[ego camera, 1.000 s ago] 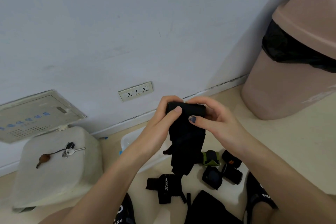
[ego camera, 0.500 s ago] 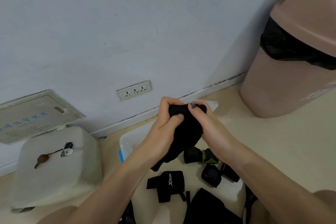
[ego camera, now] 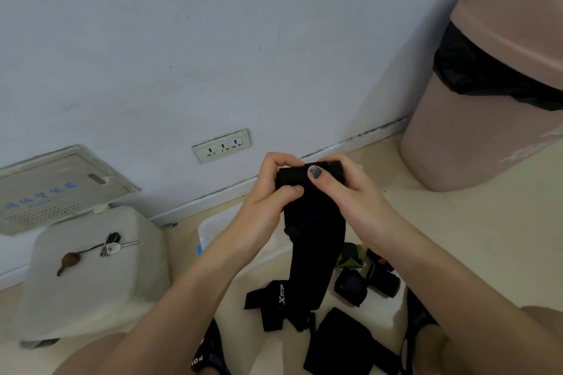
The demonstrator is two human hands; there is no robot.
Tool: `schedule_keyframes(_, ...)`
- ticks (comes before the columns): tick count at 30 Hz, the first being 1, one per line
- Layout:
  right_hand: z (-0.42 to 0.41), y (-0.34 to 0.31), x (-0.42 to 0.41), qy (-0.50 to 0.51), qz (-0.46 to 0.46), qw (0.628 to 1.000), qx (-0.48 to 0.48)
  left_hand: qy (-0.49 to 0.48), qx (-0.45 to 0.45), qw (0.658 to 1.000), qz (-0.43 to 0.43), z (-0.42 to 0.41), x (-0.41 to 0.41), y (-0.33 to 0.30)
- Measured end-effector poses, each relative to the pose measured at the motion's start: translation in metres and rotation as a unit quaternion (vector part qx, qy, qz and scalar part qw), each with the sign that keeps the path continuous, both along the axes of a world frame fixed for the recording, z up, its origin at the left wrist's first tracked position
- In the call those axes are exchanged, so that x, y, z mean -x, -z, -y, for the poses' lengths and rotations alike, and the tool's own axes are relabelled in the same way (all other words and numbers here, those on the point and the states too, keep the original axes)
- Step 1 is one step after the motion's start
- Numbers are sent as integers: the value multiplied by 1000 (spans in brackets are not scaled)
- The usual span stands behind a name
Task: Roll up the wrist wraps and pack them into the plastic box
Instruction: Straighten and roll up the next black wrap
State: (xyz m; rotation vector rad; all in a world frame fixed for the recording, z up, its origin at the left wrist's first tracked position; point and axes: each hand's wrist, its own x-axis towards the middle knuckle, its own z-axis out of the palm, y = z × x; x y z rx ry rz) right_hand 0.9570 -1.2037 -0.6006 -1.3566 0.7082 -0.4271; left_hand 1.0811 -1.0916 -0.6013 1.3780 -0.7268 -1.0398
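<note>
A long black wrist wrap (ego camera: 316, 240) hangs in the air, its top end curled into a small roll between both hands. My left hand (ego camera: 268, 195) pinches the roll's left side and my right hand (ego camera: 350, 192) pinches its right side, thumb on top. The wrap's tail reaches down over the floor. Behind my left forearm sits the clear plastic box (ego camera: 210, 227), mostly hidden. On the floor lie several rolled wraps (ego camera: 350, 285), a loose black wrap (ego camera: 274, 301) with white lettering and a flat black piece (ego camera: 341, 344).
A pink bin (ego camera: 487, 119) with a black liner stands at the right against the wall. At the left a white stool (ego camera: 88, 277) carries keys (ego camera: 111, 245). A wall socket (ego camera: 221, 145) is behind. My knees and black sandals frame the bottom edge.
The bunched wrap has dropped open into a long hanging strip. Both hands now hold its top end level as a small roll.
</note>
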Motion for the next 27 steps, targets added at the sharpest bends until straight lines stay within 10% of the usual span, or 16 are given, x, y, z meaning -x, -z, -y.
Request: schedule_keyframes(27,-6,3,12,-19,49,992,-115,21,-39,999,-23,1,-1,7)
